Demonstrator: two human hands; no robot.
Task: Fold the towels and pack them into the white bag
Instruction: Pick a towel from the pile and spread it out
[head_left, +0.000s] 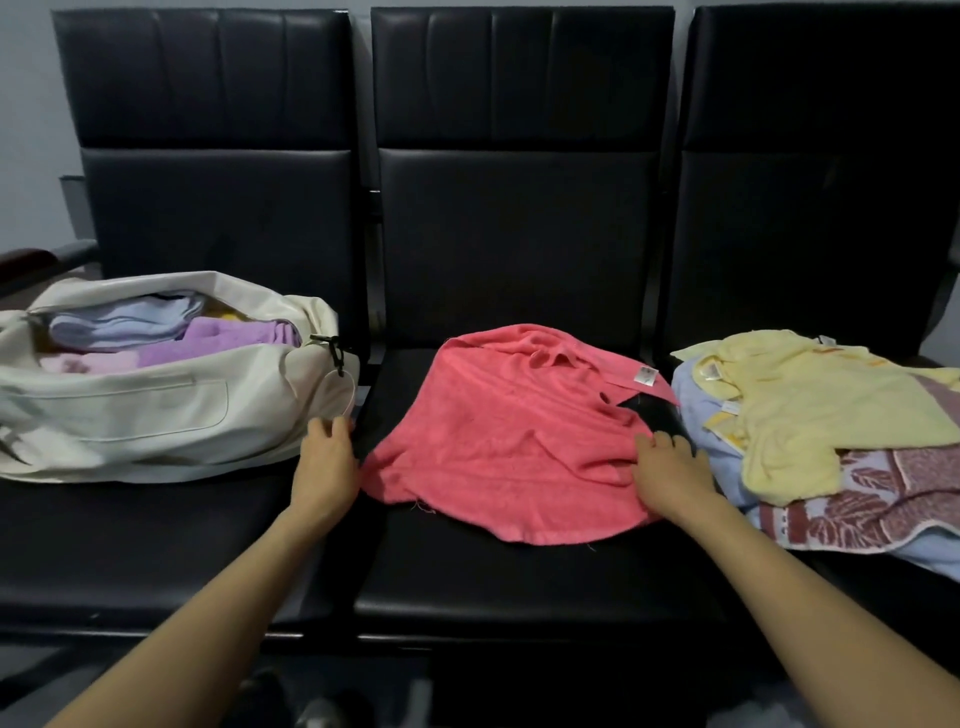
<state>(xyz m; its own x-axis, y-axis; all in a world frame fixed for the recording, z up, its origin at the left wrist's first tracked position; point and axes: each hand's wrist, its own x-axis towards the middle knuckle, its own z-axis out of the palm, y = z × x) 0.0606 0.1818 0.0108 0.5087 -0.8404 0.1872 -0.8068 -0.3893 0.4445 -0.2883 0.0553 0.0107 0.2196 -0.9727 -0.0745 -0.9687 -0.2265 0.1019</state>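
Observation:
A coral-pink towel (498, 436) lies spread and rumpled on the middle black seat, a white label near its far right corner. My left hand (324, 462) rests at the towel's left edge, fingers apart, beside the white bag (156, 415). My right hand (670, 473) lies flat on the towel's right edge, fingers spread. The white bag sits open on the left seat with folded lilac, pale blue and pink towels inside. On the right seat a pile holds a pale yellow towel (810, 405) over a maroon-patterned towel (872, 493) and a light blue one.
Three black padded seats (519, 577) stand in a row with tall backrests. A black zipper pull (335, 353) hangs at the bag's right end. An armrest shows at the far left. The floor and dark shoes are below the front edge.

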